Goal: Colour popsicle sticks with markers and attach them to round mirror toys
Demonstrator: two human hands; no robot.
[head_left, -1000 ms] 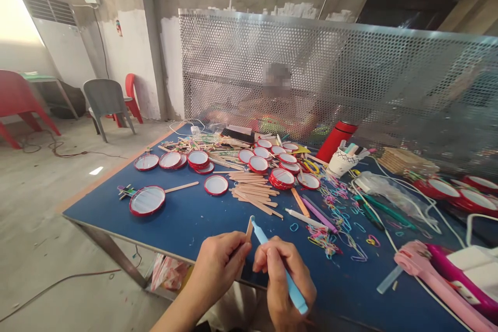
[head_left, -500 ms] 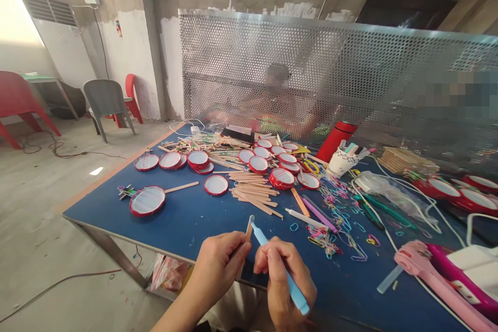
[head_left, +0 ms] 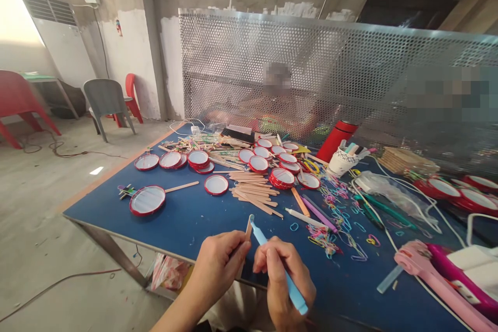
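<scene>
Spanning the foreground, blue-topped table (head_left: 179,215). Over its near edge, right hand (head_left: 285,276) curled round light-blue pen (head_left: 260,236); left hand (head_left: 222,257) pinching wooden craft stick (head_left: 248,229) between thumb and fingers. Pen tip at stick's top; contact unclear. Beyond: red-rimmed discs (head_left: 216,185), loose craft sticks (head_left: 254,192); rightward, tangled rubber bands (head_left: 324,239). Held stick mostly hidden by left hand.

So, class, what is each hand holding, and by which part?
The left hand grips a wooden stick below its upper end; the right hand holds a light-blue pen by its barrel.
</scene>
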